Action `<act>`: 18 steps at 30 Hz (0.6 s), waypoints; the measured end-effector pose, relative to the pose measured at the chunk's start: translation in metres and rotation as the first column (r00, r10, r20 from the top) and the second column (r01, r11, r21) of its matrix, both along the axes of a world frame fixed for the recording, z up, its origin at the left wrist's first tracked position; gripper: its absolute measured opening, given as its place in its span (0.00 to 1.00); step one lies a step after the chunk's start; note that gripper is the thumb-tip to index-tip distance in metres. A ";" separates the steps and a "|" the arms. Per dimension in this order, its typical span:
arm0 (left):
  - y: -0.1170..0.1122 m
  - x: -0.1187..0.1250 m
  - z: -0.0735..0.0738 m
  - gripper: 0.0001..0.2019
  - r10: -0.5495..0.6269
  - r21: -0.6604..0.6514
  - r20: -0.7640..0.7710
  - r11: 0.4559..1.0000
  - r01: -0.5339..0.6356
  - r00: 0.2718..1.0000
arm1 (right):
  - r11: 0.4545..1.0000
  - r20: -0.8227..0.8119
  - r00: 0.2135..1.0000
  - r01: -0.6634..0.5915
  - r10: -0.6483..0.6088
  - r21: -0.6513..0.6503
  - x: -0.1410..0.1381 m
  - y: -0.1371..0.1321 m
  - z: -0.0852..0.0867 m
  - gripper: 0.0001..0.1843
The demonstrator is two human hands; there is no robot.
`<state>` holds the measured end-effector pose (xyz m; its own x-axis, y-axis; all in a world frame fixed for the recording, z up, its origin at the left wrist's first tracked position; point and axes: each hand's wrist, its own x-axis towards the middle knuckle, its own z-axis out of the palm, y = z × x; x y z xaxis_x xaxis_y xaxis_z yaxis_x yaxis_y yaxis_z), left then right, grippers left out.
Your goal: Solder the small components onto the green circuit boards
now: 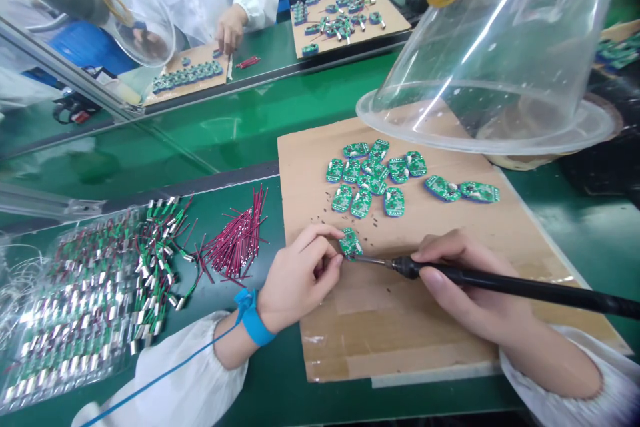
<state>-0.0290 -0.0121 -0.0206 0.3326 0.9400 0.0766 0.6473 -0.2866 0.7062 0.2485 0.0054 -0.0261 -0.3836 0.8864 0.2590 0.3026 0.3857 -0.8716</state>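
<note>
My left hand [300, 277] pinches a small green circuit board [351, 243] against the brown cardboard sheet [400, 320]. A blue strap circles that wrist. My right hand [470, 287] grips a black soldering iron [525, 288] like a pen. Its metal tip touches the edge of the held board. Several more green boards [373, 177] lie in a cluster higher up on the cardboard, and two others [463, 191] sit to their right.
A bundle of dark red wires [239, 240] lies left of the cardboard, beside a pile of green-and-silver wired parts [90, 293]. A clear plastic hood [500, 47] hangs over the cardboard's far right. Across the green belt, another person's hand [230, 27] works at boards on cardboard.
</note>
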 end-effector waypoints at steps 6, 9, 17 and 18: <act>0.000 0.000 0.001 0.05 -0.001 0.000 -0.005 1.000 0.001 1.000 | 1.000 0.014 1.000 0.014 -0.014 -0.009 0.000 0.000 0.000 0.10; 0.000 0.000 0.001 0.05 0.000 -0.005 -0.002 1.000 0.000 1.000 | 1.000 0.027 1.000 0.012 -0.012 0.006 0.001 -0.001 0.001 0.10; -0.001 -0.001 -0.001 0.04 0.045 -0.013 0.057 0.999 -0.044 0.997 | 0.999 -0.020 0.999 0.045 -0.045 0.007 0.002 -0.003 -0.001 0.09; -0.001 -0.001 -0.001 0.04 0.051 -0.014 0.066 0.999 -0.050 0.997 | 0.998 -0.037 0.998 0.055 -0.055 0.006 0.002 -0.003 -0.001 0.09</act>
